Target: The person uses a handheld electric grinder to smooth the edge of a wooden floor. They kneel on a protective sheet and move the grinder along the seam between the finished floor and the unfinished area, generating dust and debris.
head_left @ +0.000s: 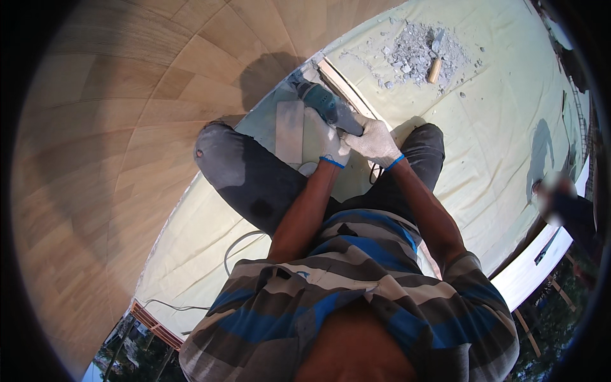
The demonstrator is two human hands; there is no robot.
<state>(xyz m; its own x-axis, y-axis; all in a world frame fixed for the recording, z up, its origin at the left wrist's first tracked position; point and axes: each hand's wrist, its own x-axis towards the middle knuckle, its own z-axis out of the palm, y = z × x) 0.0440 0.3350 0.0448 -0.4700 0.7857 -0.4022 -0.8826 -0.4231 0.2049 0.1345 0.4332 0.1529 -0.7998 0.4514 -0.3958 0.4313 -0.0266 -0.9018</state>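
Note:
A teal and dark grey angle grinder point(323, 104) slants away from me, its head down at the seam beside the wooden surface. My left hand point(332, 141), in a white glove with a blue cuff, is closed around the underside of its body. Wrapped over the rear grip is my right hand point(375, 141), gloved the same way. The grinder's disc is too small and dusty to make out. A wooden strip point(349, 89) lies just right of the tool, and a flat board point(289, 132) rests to its left, between my knees.
Tan wooden paneling point(153, 121) curves along the left. A creased cream sheet point(496, 121) covers the ground, bearing grey rubble point(407, 54) and a trowel point(435, 67) at the far right. A cable point(235, 245) loops near my left thigh. Another person point(569, 204) is at the right edge.

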